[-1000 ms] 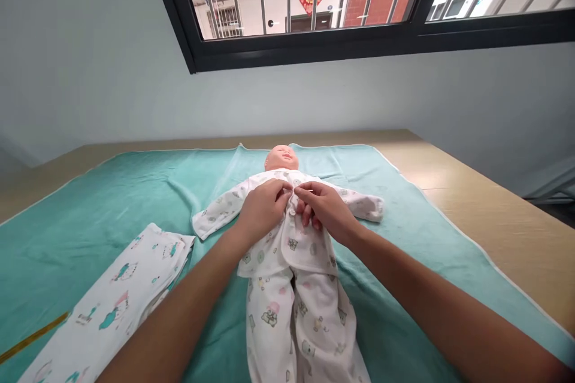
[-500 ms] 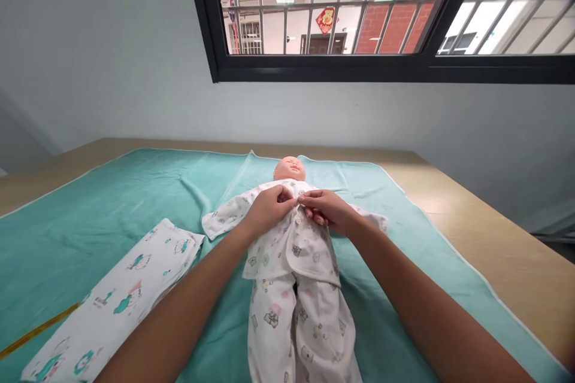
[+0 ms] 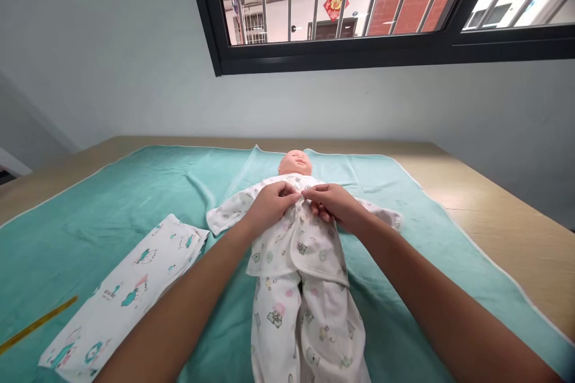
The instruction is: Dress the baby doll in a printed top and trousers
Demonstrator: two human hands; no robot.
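A baby doll lies on its back, dressed in a white printed jacket and matching trousers. At the upper chest my left hand pinches the jacket's front edge between thumb and fingers. Facing it, my right hand pinches the same front opening, its other fingers curled below. The fingertips of both hands nearly meet, and they hide the fastening between them. Lower down, the jacket front hangs slightly apart at the hem. The sleeves spread out to both sides.
A turquoise blanket with a pale edge covers much of the wooden table. On the left lie a folded white printed cloth and a yellow measuring tape. Behind the table is a wall with a barred window.
The view has shifted slightly, so the doll and cloth sit a little further right. Both hands stay pinched at the jacket's chest, with little visible change in grip.
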